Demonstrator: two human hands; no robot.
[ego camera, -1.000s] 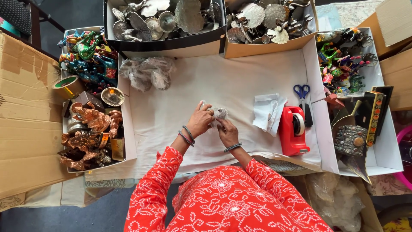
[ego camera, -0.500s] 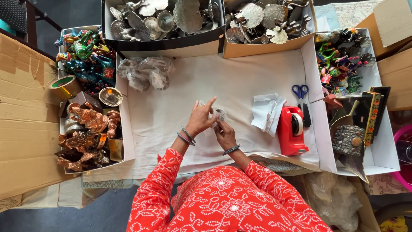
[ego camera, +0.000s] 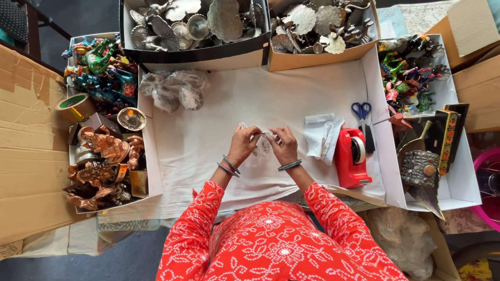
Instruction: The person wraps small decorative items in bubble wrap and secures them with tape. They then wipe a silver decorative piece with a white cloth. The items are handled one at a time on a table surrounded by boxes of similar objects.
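Fingers of both hands pinch a small silvery piece wrapped in clear crinkled plastic [ego camera: 263, 141], held between them just above the middle of the white cloth-covered table [ego camera: 208, 156]. The left hand [ego camera: 244, 143], with dark bangles at the wrist, curls its fingertips onto the wrap's left side; the right hand [ego camera: 284, 145], also bangled, grips the right side with thumb and fingers pressed together. What kind of piece lies inside the wrap cannot be told.

Nearest the camera, the person's red sleeves with white print [ego camera: 271, 239] fill the near edge. To the right of the hands lies a folded white cloth [ego camera: 322, 136], and just beside it stands a red tape dispenser [ego camera: 351, 156] near the table's right edge, with blue-handled scissors [ego camera: 361, 112] past it. At the left edge sits an open white box of copper-coloured figurines [ego camera: 104, 166], a small round brass bowl [ego camera: 131, 118] at its far end, and a roll of green tape [ego camera: 74, 105] beside it on flat brown cardboard [ego camera: 26, 156].

Farther on — toward the far left corner — lies a bundle of plastic-wrapped silver pieces [ego camera: 174, 89]. Along the far edge stand two boxes of silver metal leaf-shaped dishes [ego camera: 208, 21], a dark one and a brown one [ego camera: 317, 54]. Brightly painted figurines fill a box at the far left [ego camera: 99, 67] and another at the far right [ego camera: 411, 73].
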